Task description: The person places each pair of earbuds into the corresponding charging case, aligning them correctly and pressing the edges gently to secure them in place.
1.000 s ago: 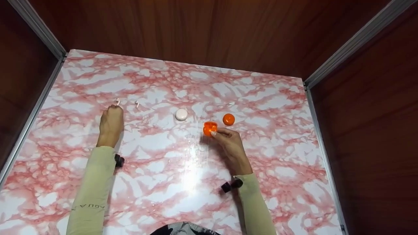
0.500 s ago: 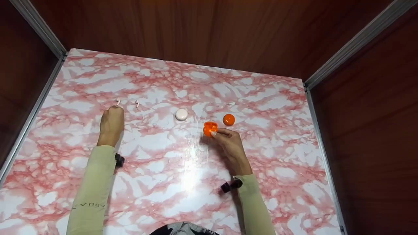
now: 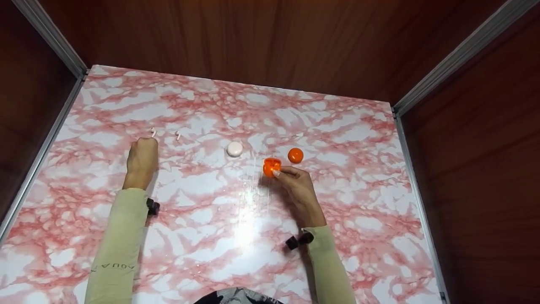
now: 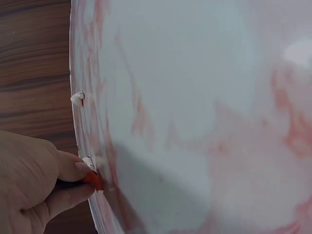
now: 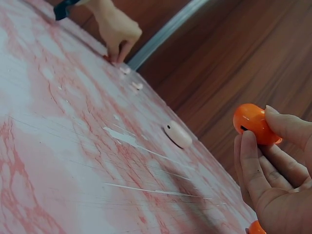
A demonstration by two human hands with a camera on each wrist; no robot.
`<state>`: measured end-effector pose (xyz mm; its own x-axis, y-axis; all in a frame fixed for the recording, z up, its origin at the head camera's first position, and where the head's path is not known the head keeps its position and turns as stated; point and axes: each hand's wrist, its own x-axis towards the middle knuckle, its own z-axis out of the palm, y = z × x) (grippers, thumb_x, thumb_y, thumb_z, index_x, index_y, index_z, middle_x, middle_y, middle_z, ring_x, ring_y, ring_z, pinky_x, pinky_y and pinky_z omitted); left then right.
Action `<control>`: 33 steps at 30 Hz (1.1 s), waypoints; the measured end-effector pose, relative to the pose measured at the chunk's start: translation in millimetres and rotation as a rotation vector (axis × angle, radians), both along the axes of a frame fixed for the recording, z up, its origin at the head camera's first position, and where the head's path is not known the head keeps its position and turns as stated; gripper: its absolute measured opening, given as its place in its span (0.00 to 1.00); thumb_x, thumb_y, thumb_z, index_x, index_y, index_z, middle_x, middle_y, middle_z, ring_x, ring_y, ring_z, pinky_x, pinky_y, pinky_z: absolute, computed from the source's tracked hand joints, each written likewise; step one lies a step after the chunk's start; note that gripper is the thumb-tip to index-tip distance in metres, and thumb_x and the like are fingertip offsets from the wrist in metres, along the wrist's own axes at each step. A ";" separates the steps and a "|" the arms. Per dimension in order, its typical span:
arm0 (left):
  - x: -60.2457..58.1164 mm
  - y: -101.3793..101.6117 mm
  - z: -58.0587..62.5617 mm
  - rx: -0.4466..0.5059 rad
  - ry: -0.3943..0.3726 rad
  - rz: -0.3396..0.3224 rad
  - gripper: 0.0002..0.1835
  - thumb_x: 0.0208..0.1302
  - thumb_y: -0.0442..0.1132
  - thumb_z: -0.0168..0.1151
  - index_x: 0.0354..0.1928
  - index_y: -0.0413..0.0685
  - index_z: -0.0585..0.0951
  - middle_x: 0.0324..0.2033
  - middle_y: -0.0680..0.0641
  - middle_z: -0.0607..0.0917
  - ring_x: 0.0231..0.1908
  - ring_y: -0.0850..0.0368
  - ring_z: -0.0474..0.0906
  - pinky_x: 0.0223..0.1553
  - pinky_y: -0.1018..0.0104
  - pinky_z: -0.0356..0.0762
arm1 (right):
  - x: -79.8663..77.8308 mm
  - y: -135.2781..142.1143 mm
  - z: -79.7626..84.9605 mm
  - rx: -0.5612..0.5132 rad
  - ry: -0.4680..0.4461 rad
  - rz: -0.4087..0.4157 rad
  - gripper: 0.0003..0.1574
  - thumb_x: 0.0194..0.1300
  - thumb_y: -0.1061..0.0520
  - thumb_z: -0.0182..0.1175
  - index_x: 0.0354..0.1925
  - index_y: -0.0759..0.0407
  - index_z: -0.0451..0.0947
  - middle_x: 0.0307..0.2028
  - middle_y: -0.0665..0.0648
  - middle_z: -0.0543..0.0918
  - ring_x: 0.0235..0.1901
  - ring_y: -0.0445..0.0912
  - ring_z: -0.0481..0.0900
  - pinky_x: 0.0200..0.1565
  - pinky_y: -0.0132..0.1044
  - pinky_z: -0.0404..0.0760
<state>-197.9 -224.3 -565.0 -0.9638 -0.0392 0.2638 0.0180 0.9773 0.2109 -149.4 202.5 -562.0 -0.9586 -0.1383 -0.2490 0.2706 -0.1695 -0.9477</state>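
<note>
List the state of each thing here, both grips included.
Held orange case, open
Other orange case, apparently closed
White case, closed
White earbuds, both lying on the table
Small orange piece, pinched, mostly hidden
Left grip, pinching that orange piece
Right grip, holding the open case

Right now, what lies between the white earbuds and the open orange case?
The head view shows the white case on the table between the white earbuds and the open orange case in the right hand.
</note>
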 end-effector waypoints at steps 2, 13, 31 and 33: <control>0.6 0.6 2.5 0.002 0.012 -0.001 0.11 0.60 0.18 0.49 0.28 0.19 0.81 0.23 0.24 0.82 0.26 0.28 0.82 0.25 0.42 0.80 | 0.3 0.3 0.3 0.008 0.005 0.009 0.30 0.50 0.49 0.77 0.48 0.64 0.84 0.49 0.61 0.87 0.52 0.51 0.84 0.63 0.52 0.76; 0.3 11.9 20.3 0.258 -0.035 -0.104 0.12 0.64 0.23 0.51 0.27 0.34 0.83 0.24 0.30 0.84 0.27 0.36 0.81 0.29 0.47 0.77 | 1.1 -0.7 0.6 -0.018 0.005 0.005 0.30 0.51 0.52 0.76 0.50 0.66 0.83 0.46 0.60 0.88 0.49 0.50 0.86 0.62 0.52 0.76; 1.0 76.0 40.6 0.960 -0.181 -0.081 0.12 0.62 0.50 0.68 0.45 0.58 0.89 0.47 0.46 0.89 0.48 0.54 0.86 0.49 0.63 0.84 | 1.5 -4.4 1.6 0.005 -0.025 -0.001 0.33 0.47 0.49 0.79 0.49 0.64 0.84 0.46 0.60 0.88 0.47 0.50 0.87 0.62 0.55 0.75; 1.9 84.8 43.2 1.051 -0.193 -0.102 0.13 0.61 0.49 0.69 0.45 0.56 0.89 0.46 0.46 0.90 0.46 0.56 0.87 0.48 0.66 0.84 | 1.6 -4.8 1.1 0.009 -0.029 -0.006 0.33 0.47 0.49 0.79 0.48 0.64 0.84 0.45 0.60 0.89 0.45 0.50 0.87 0.61 0.54 0.77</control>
